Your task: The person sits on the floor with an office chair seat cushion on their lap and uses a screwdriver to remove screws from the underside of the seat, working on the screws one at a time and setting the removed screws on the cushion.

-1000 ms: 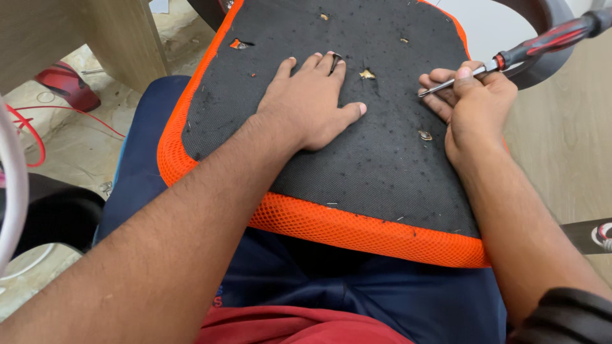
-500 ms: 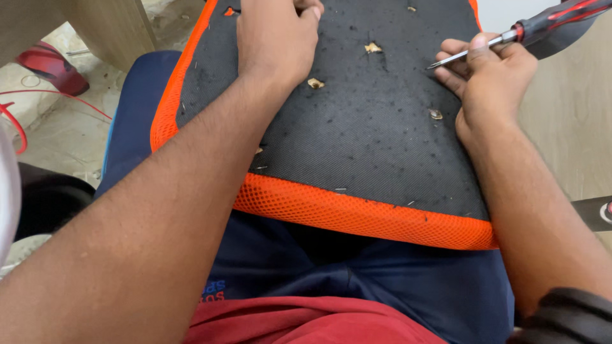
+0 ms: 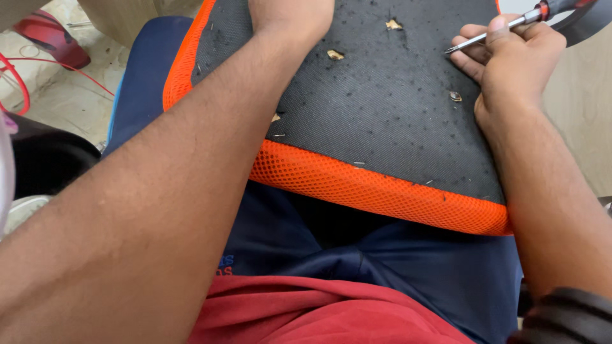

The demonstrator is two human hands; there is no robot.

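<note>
A chair seat cushion (image 3: 382, 127) lies upside down across my lap, its black underside facing up and orange mesh around the rim. My right hand (image 3: 510, 57) rests on its right side and grips a screwdriver (image 3: 503, 28) with a red and black handle, the tip lying flat against the black fabric. My left hand (image 3: 290, 16) presses on the cushion at the top edge of the view; only the wrist and back of the hand show, and the fingers are cut off. Small tan scraps (image 3: 336, 55) lie on the fabric between the hands.
A red cable (image 3: 19, 83) loops on the pale floor at the left, beside a red object (image 3: 44, 35). A black rounded object (image 3: 44, 159) sits at my left knee. A wooden panel (image 3: 586, 127) stands at the right. I wear navy shorts and a red shirt.
The view has tilted down and closer, so both hands now sit higher in the frame. My left hand slid farther up the cushion. The right hand still holds the screwdriver.
</note>
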